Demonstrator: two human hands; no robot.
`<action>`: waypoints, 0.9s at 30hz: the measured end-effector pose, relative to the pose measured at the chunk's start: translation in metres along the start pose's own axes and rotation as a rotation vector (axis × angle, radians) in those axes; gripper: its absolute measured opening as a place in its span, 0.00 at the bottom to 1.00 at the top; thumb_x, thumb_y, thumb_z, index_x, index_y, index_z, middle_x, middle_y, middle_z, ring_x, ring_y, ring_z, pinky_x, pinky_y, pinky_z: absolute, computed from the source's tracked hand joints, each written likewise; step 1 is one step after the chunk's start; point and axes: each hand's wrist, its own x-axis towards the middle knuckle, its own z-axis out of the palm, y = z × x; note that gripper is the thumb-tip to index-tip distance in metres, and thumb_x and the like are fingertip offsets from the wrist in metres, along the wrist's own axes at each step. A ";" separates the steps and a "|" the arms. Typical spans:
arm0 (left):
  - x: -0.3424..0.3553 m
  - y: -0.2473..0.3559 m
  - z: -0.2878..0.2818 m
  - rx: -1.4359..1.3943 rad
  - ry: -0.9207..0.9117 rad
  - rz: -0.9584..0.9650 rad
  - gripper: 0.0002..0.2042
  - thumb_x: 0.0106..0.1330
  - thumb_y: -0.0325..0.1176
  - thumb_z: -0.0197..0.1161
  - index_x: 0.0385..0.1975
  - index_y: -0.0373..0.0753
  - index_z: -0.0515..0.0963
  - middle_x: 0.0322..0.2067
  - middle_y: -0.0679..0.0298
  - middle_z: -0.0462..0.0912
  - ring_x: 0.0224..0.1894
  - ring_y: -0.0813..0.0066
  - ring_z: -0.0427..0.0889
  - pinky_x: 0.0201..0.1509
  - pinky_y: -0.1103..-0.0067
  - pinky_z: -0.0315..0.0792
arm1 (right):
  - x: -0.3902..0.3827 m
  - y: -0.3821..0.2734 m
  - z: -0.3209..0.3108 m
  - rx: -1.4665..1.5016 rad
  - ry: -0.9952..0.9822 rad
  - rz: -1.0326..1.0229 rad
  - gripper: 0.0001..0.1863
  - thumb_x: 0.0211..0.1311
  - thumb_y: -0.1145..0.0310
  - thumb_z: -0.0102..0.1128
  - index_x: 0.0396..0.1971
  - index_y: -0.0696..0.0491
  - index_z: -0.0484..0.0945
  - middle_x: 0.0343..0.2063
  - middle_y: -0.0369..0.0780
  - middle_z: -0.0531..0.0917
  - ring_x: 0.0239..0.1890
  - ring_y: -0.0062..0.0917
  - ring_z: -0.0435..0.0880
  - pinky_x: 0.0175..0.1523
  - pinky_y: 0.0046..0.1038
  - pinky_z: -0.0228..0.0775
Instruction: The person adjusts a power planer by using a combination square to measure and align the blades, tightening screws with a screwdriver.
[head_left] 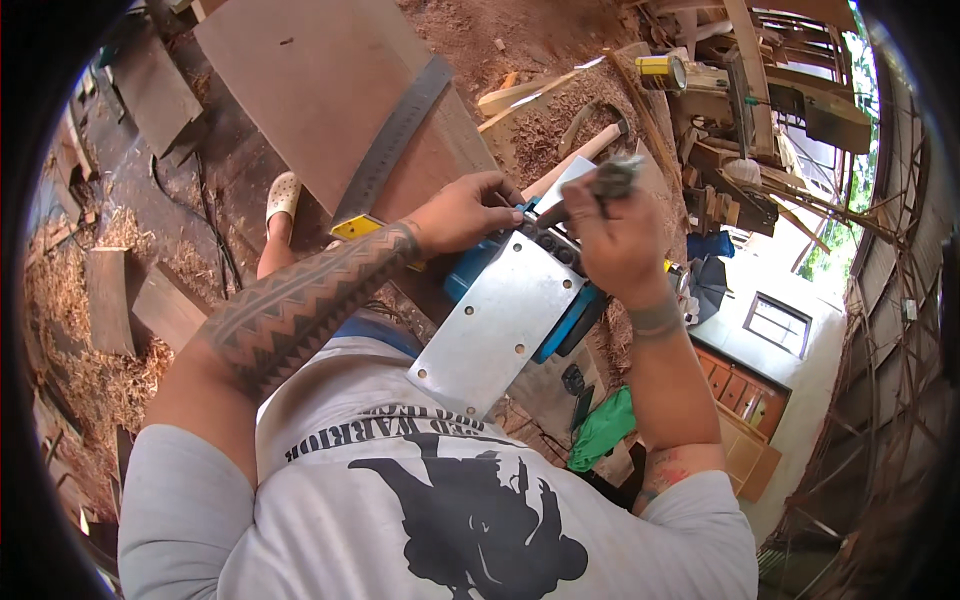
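Note:
An electric planer point(490, 320) with a blue body lies upside down in front of me, its flat metal sole facing up. My left hand point(462, 212) grips its far left edge, the thumb close to the cutter slot point(550, 240). My right hand point(618, 250) is closed round a tool point(617, 178) with a frayed, greyish-green end above the fist. A dark, narrow part of the tool points at the cutter slot; its exact kind is unclear, and my fingers hide its middle.
Beyond the planer lies a wide board point(310, 90), with a large square's metal blade point(400, 130) and yellow stock point(358, 227) across it. A wooden-handled tool point(590, 150) rests among shavings. Right of me are stacked timber point(750, 90), a yellow can point(658, 72) and green cloth point(603, 430).

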 end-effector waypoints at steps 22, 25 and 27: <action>-0.001 -0.001 0.008 0.081 0.066 0.003 0.10 0.74 0.31 0.70 0.50 0.35 0.79 0.42 0.66 0.86 0.44 0.82 0.83 0.51 0.80 0.78 | -0.017 0.004 0.002 -0.058 0.057 -0.220 0.09 0.78 0.68 0.65 0.36 0.57 0.83 0.29 0.41 0.89 0.24 0.25 0.83 0.32 0.29 0.74; -0.002 0.001 0.017 0.166 0.128 0.000 0.18 0.68 0.37 0.75 0.50 0.36 0.79 0.42 0.61 0.86 0.44 0.77 0.84 0.50 0.77 0.79 | -0.027 -0.013 -0.026 0.390 0.291 0.023 0.10 0.80 0.67 0.63 0.40 0.59 0.82 0.33 0.37 0.84 0.29 0.18 0.84 0.34 0.22 0.78; -0.005 0.010 0.026 0.253 0.167 -0.052 0.24 0.64 0.43 0.78 0.51 0.35 0.79 0.44 0.57 0.87 0.44 0.72 0.85 0.49 0.74 0.80 | -0.029 -0.016 -0.034 0.340 0.270 0.013 0.10 0.80 0.67 0.63 0.40 0.59 0.82 0.32 0.37 0.85 0.29 0.18 0.84 0.33 0.22 0.77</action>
